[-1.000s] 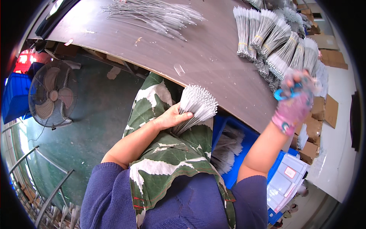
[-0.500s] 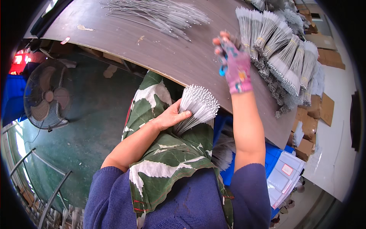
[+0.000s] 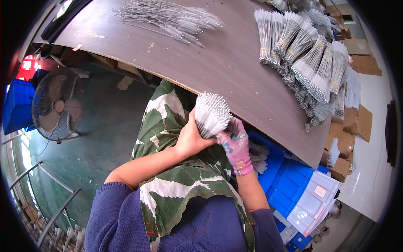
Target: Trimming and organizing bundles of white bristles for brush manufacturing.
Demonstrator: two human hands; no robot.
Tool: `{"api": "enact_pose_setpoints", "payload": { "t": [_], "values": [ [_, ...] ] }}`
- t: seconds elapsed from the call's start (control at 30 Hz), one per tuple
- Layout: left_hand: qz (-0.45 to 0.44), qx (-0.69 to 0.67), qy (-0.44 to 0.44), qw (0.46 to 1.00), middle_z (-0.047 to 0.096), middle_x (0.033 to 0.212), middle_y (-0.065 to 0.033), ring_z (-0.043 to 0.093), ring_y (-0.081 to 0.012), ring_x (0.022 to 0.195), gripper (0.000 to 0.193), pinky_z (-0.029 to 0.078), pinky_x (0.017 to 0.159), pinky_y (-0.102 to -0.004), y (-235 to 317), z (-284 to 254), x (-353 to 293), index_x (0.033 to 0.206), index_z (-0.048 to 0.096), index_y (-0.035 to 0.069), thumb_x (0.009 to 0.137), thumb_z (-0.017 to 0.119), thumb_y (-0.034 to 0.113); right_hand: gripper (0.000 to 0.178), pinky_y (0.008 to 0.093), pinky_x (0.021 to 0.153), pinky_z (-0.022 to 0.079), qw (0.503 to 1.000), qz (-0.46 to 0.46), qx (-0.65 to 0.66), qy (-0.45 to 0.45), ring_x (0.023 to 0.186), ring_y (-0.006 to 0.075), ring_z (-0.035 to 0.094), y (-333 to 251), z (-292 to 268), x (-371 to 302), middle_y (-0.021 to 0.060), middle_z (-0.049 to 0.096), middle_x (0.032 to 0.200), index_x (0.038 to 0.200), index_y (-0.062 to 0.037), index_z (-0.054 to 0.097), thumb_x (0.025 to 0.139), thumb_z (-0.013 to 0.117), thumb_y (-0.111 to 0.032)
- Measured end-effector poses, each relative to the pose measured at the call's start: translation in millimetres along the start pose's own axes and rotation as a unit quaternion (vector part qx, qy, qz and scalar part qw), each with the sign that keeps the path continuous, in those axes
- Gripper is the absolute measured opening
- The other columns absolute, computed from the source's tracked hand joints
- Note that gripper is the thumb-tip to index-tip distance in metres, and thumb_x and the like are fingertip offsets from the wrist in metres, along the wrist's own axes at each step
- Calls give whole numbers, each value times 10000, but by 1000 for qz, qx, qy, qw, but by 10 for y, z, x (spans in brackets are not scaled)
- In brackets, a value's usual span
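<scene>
1. I'm holding a bundle of thin wire brushes (image 3: 212, 114) in my lap, just near of the table's (image 3: 218, 63) near edge, over my green leaf-print apron (image 3: 176, 168). My left hand (image 3: 191, 138) is curled tight around the lower part of the bundle, bare fingers wrapped and squeezing.

2. My right hand (image 3: 236, 145), the one in the pink patterned glove, is pressing against the right side of the same bundle, fingers closed up along it. Looks to me like the gather-and-square-up step, getting the stems even before tying.

3. The bundle's long axis is running roughly upright, tilted a bit to the far right. White bristle tips are pointing up toward the camera, stems going down into my left fist.

4. Next move, I'm guessing, needs a band around the stems while the left grip stays firm so nothing fans out.

5. Finished tied bundles (image 3: 306, 63) are lying far right on the table, loose brushes (image 3: 168, 19) far left. A blue crate (image 3: 294, 189) is sitting right of my lap, and a floor fan (image 3: 56, 111) stands to the left.
</scene>
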State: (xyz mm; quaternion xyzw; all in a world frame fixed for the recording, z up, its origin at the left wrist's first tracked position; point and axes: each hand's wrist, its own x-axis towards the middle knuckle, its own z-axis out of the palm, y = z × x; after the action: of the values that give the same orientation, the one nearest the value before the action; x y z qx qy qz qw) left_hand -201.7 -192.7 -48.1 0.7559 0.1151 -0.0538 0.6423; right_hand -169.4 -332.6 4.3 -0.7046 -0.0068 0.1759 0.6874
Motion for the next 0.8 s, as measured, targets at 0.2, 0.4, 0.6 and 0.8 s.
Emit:
{"api": "enact_pose_setpoints", "payload": {
  "t": [0.2, 0.4, 0.6, 0.8],
  "values": [
    [36, -174, -55, 983, 663, 966, -76, 629, -171, 919, 480, 492, 823, -315, -164, 27, 290, 1071, 584, 13, 678, 808, 172, 417, 242, 803, 469, 999, -11, -11, -29, 972, 110, 541, 10, 71, -118, 51, 546, 1113, 1252, -16, 439, 853, 551, 28],
    [114, -193, -108, 969, 677, 945, -3, 612, -92, 908, 287, 495, 814, -278, -424, -84, 461, 1016, 658, 70, 741, 739, 58, 359, 241, 750, 482, 999, 30, -22, -29, 921, 111, 568, 89, -8, -100, 66, 566, 1127, 1244, -16, 477, 889, 533, -21],
    [115, -189, -106, 969, 679, 978, -7, 608, -85, 904, 274, 486, 828, -275, -404, -123, 454, 1007, 674, 71, 743, 746, 77, 299, 224, 639, 463, 987, 114, -101, -42, 757, 84, 570, -207, -215, 43, 40, 623, 978, 1173, -4, 554, 944, 514, -193],
    [99, -233, -121, 960, 681, 963, 2, 599, -75, 909, 280, 476, 838, -267, -407, -129, 468, 1000, 671, 67, 733, 755, 70, 258, 213, 604, 439, 987, 119, -102, -39, 673, 77, 529, -348, -326, 178, 43, 611, 913, 1147, -2, 558, 917, 536, -117]
  ]
}}
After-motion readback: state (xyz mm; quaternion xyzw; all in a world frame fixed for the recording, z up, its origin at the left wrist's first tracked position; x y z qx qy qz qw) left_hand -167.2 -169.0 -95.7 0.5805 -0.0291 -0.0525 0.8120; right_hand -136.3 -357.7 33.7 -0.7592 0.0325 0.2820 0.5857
